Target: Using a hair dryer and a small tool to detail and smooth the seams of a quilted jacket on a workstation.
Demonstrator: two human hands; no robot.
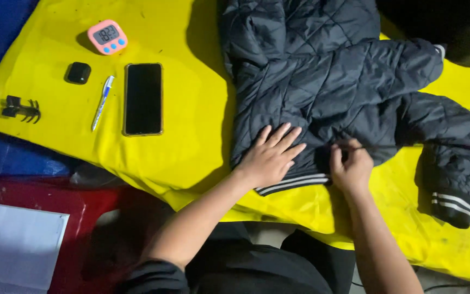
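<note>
head view: a dark quilted jacket (327, 81) lies spread on a yellow cloth (191, 125), its striped hem (292, 183) at the near edge and one sleeve with a striped cuff (452, 206) trailing off to the right. the left hand (270, 158) rests flat on the lower front, fingers spread wide and holding nothing, only pressing the fabric down. the right hand (350, 166) sits just beside it, fingers pinched closed on something thin at the jacket's front edge; what it grips is too small to tell. this looks like close work on the hem, and any next move calls for the fabric kept taut. well apart to the left lie a phone (143, 98), a pen (103, 102), a pink timer (107, 37), a small black case (78, 72) and a black clip (22, 109).
</note>
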